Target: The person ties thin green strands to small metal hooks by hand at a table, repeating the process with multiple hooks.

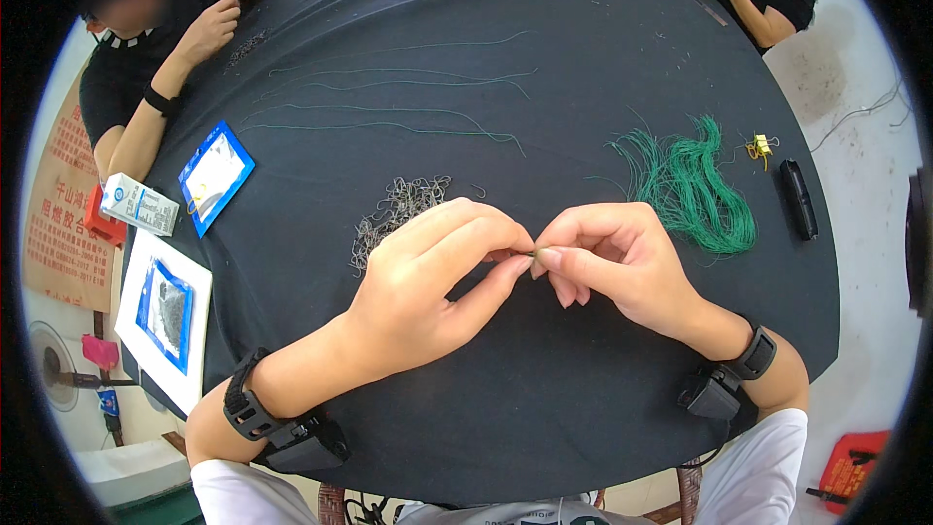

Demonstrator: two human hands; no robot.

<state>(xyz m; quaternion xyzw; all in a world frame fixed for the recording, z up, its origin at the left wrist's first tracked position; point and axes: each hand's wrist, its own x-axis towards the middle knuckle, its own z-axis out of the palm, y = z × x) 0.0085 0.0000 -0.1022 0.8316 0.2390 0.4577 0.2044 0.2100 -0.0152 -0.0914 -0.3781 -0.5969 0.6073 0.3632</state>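
My left hand (pixel 437 272) and my right hand (pixel 617 253) meet over the middle of the table, fingertips pinched together. Something tiny and dark is between them, too small and covered to make out. A pile of small metal fish hooks (pixel 397 212) lies just beyond my left hand and is partly hidden by it; a single hook (pixel 479 192) sits apart from it. A bundle of green line (pixel 708 196) spreads beyond my right hand. Several single green strands (pixel 389 126) are laid out across the cloth farther away.
The round table wears a black cloth (pixel 466 408). At left are a blue-edged packet (pixel 216 178), a small carton (pixel 141 204) and a white board (pixel 194 369) bearing another packet (pixel 166 316). A yellow clip (pixel 761 148) and black case (pixel 798 199) lie at right. Other people work across the table.
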